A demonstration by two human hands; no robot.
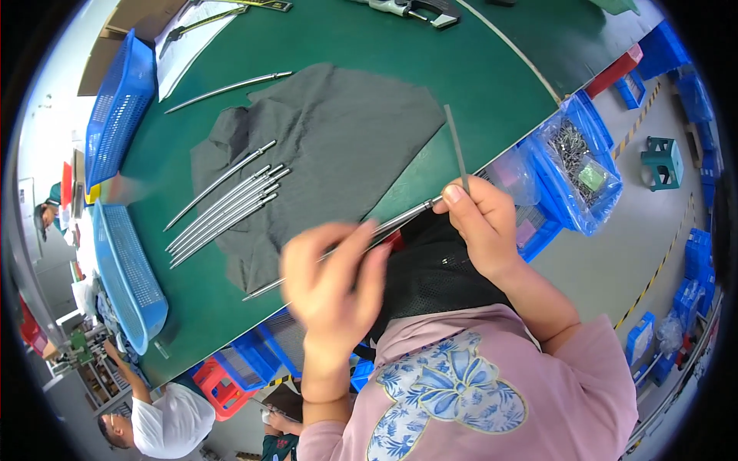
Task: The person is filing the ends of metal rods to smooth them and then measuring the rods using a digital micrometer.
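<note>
Beside the cloth [346, 131], right hand [483, 223] pinched bar [456, 146]; left hand's [327, 284] grip was unclear. The rod [411, 212] seemed stiff, best held mid-shaft.

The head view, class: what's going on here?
The person's right hand pinches a thin grey bar at one end of a slender silver metal rod; the blurred left hand is along the rod, its grip unclear. Other silver rods lie partly on a dark grey cloth spread over the green table.
</note>
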